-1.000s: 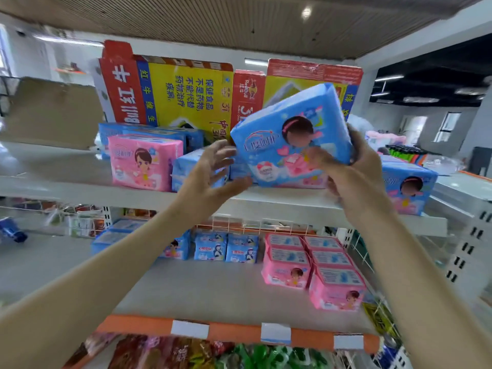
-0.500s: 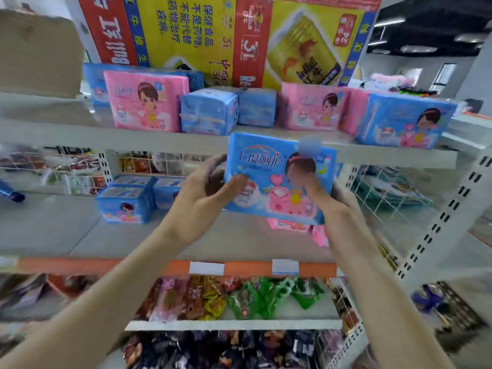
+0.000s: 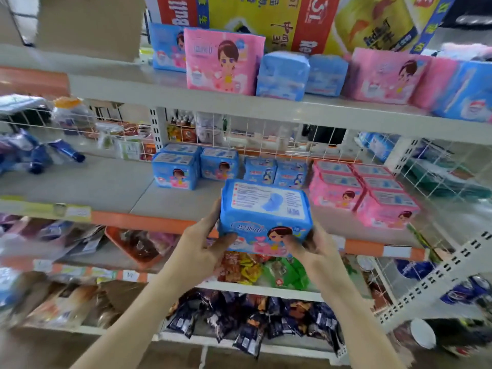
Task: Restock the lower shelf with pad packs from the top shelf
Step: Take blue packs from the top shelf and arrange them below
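Store shelving fills my view. Up on the top shelf (image 3: pixel 292 110) stand a tall pink pack (image 3: pixel 223 62) and some blue ones. Down on the lower shelf (image 3: pixel 127 190) there are small blue packs (image 3: pixel 175 171) at the back and stacked pink packs (image 3: pixel 372 193) to the right. I hold one blue pad pack (image 3: pixel 266 209) at that shelf's orange front edge. My left hand (image 3: pixel 202 246) grips its left end and my right hand (image 3: pixel 316 251) its right end.

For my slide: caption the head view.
Left hand and right hand hold a blue pack in front of the lower shelf.
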